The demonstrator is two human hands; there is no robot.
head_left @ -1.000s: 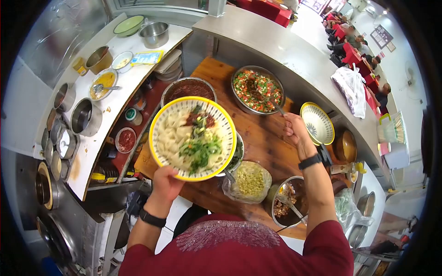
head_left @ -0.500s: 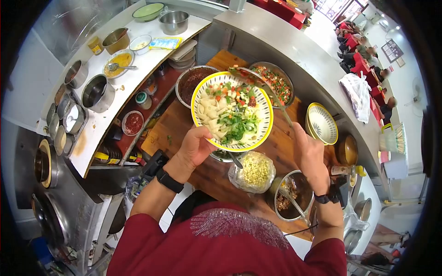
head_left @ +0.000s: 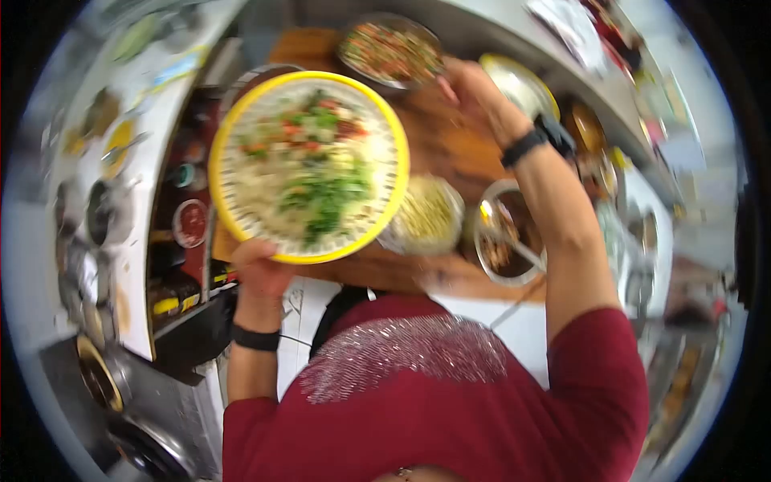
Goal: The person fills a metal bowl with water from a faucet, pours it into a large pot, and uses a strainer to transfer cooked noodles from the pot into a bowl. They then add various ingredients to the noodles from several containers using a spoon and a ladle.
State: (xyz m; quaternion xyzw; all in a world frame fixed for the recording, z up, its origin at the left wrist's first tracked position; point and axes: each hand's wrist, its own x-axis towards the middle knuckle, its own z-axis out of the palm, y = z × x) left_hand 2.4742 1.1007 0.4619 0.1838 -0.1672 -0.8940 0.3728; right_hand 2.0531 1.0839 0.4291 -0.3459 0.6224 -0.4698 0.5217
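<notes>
My left hand point(head_left: 263, 269) grips the lower rim of a yellow-rimmed bowl point(head_left: 229, 120), thumb over the edge. Pale chunks, chopped greens and red and pale diced pieces lie in it. My right hand point(head_left: 474, 90) is at the right edge of a metal bowl of chopped mixed vegetables point(head_left: 389, 50). Its fingers are blurred, and whether they hold anything cannot be made out. Between the held bowl and my right forearm sits a container of pale yellow chopped food point(head_left: 426, 215).
A metal bowl with brown food and a spoon point(head_left: 496, 251) stands on the wooden surface point(head_left: 438, 132). Behind my right hand is another yellow-rimmed bowl point(head_left: 522, 84). The left white counter point(head_left: 135, 233) holds pots and dishes. A small red-filled bowl point(head_left: 191, 223) sits on the shelf.
The held bowl and my left hand have moved left and appear larger. My right hand has moved up toward the vegetable bowl; the spoon it held over the held bowl no longer shows there. The view has shifted.
</notes>
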